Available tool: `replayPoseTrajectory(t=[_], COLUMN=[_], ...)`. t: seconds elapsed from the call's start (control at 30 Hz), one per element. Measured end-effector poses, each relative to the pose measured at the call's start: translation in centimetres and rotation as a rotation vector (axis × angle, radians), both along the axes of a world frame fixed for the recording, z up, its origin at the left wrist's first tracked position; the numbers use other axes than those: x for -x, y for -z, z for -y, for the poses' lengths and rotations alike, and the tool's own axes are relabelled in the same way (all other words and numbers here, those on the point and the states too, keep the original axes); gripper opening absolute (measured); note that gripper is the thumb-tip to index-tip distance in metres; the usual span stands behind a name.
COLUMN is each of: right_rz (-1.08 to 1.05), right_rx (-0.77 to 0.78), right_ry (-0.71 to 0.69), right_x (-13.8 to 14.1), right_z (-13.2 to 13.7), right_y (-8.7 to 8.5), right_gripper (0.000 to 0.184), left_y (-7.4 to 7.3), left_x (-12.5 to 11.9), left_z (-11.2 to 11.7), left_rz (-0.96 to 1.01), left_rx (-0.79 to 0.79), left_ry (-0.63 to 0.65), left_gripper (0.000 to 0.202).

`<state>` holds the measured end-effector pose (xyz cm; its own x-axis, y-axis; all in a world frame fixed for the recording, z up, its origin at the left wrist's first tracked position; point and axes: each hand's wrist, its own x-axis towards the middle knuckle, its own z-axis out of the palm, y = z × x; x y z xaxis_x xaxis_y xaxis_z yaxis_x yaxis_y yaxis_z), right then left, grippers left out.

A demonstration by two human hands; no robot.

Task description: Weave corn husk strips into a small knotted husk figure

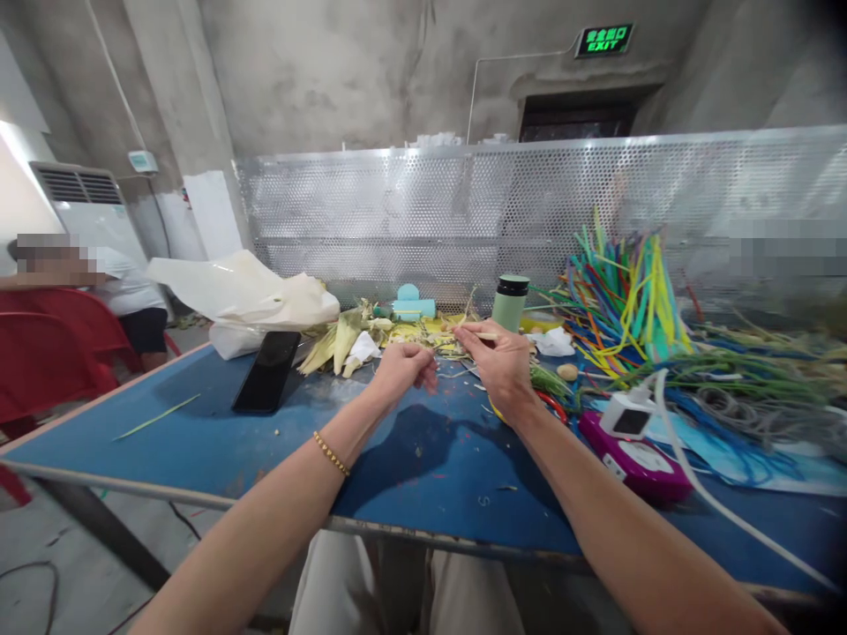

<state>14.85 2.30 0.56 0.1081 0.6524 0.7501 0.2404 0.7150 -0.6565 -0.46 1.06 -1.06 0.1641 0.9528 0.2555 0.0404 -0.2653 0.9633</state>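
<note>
Both hands are held over the blue table. My left hand has its thumb and forefinger pinched together; whatever they hold is too small to make out. Facing it, my right hand is closed on a thin pale strip, with fingertips pointing left. A small gap separates the two hands. Just beyond them lies a heap of yellowish plant scraps, with dry pale husks at its left end. A crumpled white tissue rests beside the husks.
A black phone and a white plastic bag lie at left. A green flask stands behind my right hand. Coloured strips and a purple power block with a white cable are at right. Perforated metal panels border the back.
</note>
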Motion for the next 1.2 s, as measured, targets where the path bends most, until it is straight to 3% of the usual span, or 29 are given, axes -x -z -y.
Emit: replayPoseTrajectory(t=[0.13,0.3,0.43,0.5,0.63,0.77,0.87,1.0,1.2], right_rz=[0.021,0.087,0.140,0.136,0.036,-0.078,-0.071,-0.003,-0.023], right_rx=[-0.008,-0.053,-0.091,-0.092,-0.074,-0.012,0.003,-0.057,-0.046], right_ry=[0.040,0.060,0.035,0.032,0.039,-0.002,-0.066,-0.065,-0.068], right_x=[-0.5,-0.3,0.2,0.3,-0.2,-0.7,-0.6,-0.2,-0.2], right_z=[-0.2,0.4,1.0,1.0,0.4,-0.2,0.0,0.5,0.4], right_y=[-0.3,-0.4,-0.1,-0.1,-0.2,-0.5,-0.5,-0.3,-0.2], right_gripper=[0.030,0.025,0.020,0.020,0.025,0.030,0.028,0.022,0.023], left_y=[0.0,-0.1,-0.2,-0.2,-0.3,-0.4,-0.6,-0.7,-0.7], left_x=[0.3,1.0,1.2,1.1,1.1,1.5,1.6,1.5,1.4], left_z=[-0.4,-0.8,-0.5,-0.4,-0.8,-1.0,-0.7,0.1,0.6], left_rz=[-0.035,-0.290,-0.379,-0.358,-0.072,0.160,0.243,0.273,0.255], left_rx=[-0.074,-0.299,-0.322,-0.312,-0.098,0.136,0.271,0.239,0.180], left_ry=[0.038,-0.178,-0.335,-0.343,-0.133,-0.009,0.227,0.498,0.535], left_gripper=[0.011,0.017,0.019,0.020,0.010,0.013,0.029,0.041,0.024])
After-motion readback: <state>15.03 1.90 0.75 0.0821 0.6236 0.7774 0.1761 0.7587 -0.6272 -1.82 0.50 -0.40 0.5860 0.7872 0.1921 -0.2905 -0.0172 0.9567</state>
